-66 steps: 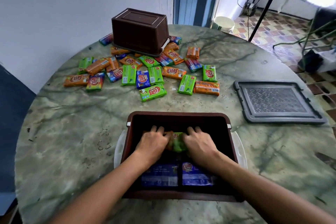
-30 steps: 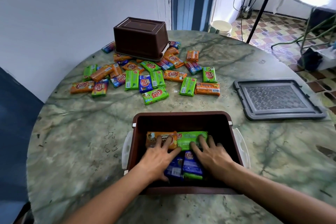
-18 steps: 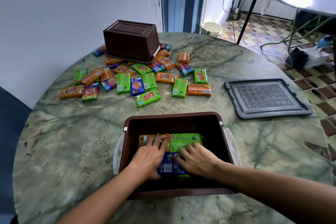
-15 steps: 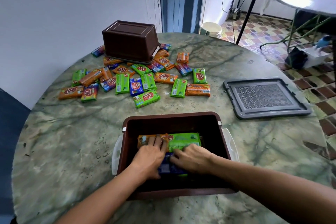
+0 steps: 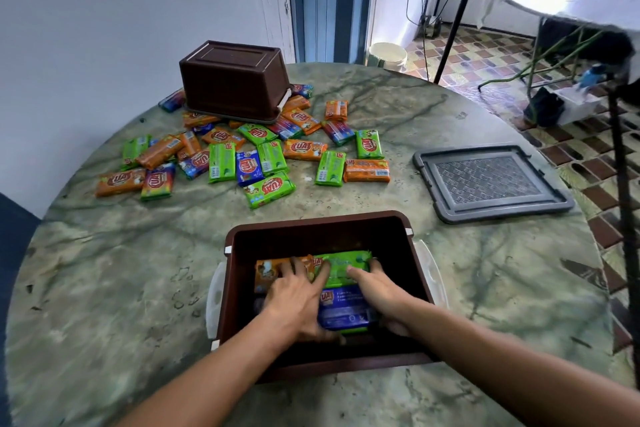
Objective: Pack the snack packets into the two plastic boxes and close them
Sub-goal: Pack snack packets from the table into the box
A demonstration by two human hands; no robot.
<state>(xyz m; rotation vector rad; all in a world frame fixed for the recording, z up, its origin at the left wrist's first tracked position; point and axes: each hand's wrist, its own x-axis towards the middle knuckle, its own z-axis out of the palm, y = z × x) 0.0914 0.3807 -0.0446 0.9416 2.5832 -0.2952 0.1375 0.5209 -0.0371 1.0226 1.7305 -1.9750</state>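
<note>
Both hands are down inside the near box (image 5: 420, 291). The left hand (image 5: 294, 298) lies flat, its fingers (image 5: 287, 269) straight and pressing an orange packet (image 5: 265, 274) at the far wall. The right hand (image 5: 379, 291) rests with its fingers (image 5: 356, 272) laid on a green packet (image 5: 346, 262); its thumb side is hidden, so whether it pinches the blue packet (image 5: 341, 307) lying between the two hands is hard to tell, though it looks like plain pressing. Well beyond the fingers lies the loose pile (image 5: 242, 156) on the tabletop (image 5: 104, 288), with the second box (image 5: 235, 80) upside down at its far edge. The lid (image 5: 488, 182) sits off past the right hand.

These packets should be light, slightly springy foil wrappers with a firm block inside, and slick to the touch. They are best taken by the long edges, several at once, then pressed flat so rows stay tight
</note>
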